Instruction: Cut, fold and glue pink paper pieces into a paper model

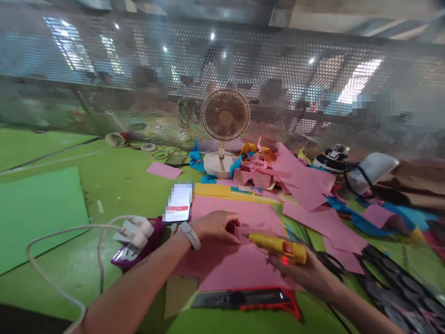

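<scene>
One yellow glue gun (274, 248), one fan (225, 116), one phone (181, 204), one long black tool (232, 298); pink scraps (301, 181) many, overlapping, too heaped to count. Glue gun inside grip of right hand (302, 272), fingers wrapped round it, nozzle toward left hand (217, 226). Left grip curled low over pink sheet (239, 266); cannot tell whether pinching paper. Green counter (118, 190) below; perforated screen (295, 69) behind fan, bright lights (212, 35) showing there.
</scene>
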Tool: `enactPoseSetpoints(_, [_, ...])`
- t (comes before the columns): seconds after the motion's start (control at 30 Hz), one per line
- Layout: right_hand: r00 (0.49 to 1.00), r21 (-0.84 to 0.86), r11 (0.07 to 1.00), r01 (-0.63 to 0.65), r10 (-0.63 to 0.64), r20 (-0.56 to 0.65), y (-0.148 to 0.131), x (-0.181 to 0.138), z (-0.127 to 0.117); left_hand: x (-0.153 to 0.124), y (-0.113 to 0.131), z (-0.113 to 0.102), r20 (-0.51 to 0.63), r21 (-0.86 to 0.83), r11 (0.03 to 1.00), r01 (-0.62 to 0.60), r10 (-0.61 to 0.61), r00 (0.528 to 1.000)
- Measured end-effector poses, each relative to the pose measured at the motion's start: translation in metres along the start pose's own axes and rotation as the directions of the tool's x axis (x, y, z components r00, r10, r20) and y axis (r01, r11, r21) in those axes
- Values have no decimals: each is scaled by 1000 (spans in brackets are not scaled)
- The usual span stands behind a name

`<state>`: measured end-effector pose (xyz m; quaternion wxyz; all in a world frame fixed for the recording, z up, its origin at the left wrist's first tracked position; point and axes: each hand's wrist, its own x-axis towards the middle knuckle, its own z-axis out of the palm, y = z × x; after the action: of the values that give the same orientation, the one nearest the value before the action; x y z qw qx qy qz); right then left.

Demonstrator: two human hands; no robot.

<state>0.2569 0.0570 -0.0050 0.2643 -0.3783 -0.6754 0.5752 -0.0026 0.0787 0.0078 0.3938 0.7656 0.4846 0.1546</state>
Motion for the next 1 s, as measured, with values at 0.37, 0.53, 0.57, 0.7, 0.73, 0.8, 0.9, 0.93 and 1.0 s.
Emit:
enactPoseSetpoints(0.37, [988, 19, 997, -72, 74, -138, 12, 2, 21, 0, -1, 2, 77, -50, 999, -17, 21, 997])
enactPoseSetpoints(0.53, [981, -21, 999, -27, 23, -193, 10, 0, 24, 1, -1, 2, 94, -67, 996, -50, 56, 994])
enactPoseSetpoints(0.57, [976, -19, 999, -30, 26, -216, 10, 0, 25, 2, -1, 2, 82, -71, 996, -59, 65, 994])
enactPoseSetpoints(0.7, [968, -11, 998, -68, 64, -242, 8, -1, 25, 4, -2, 0, 33, -36, 995, -90, 91, 995])
enactPoseSetpoints(0.73, [967, -13, 996, -86, 81, -242, 7, -1, 25, 4, -2, 0, 32, -17, 996, -88, 89, 996])
enactPoseSetpoints(0.8, [964, -13, 992, -124, 118, -237, 6, -2, 24, 3, -3, -1, 41, 8, 997, -71, 71, 997])
enactPoseSetpoints(0.9, [963, 19, 990, -137, 138, -231, 5, -3, 23, 2, -3, -2, 35, 12, 999, -53, 53, 998])
enactPoseSetpoints(0.93, [964, 29, 992, -126, 130, -231, 5, -3, 23, 1, -3, -2, 23, 20, 998, -55, 54, 998])
enactPoseSetpoints(1.0, [962, 28, 992, -123, 126, -242, 5, -2, 23, 1, -2, -2, -4, 49, 997, -64, 64, 998])
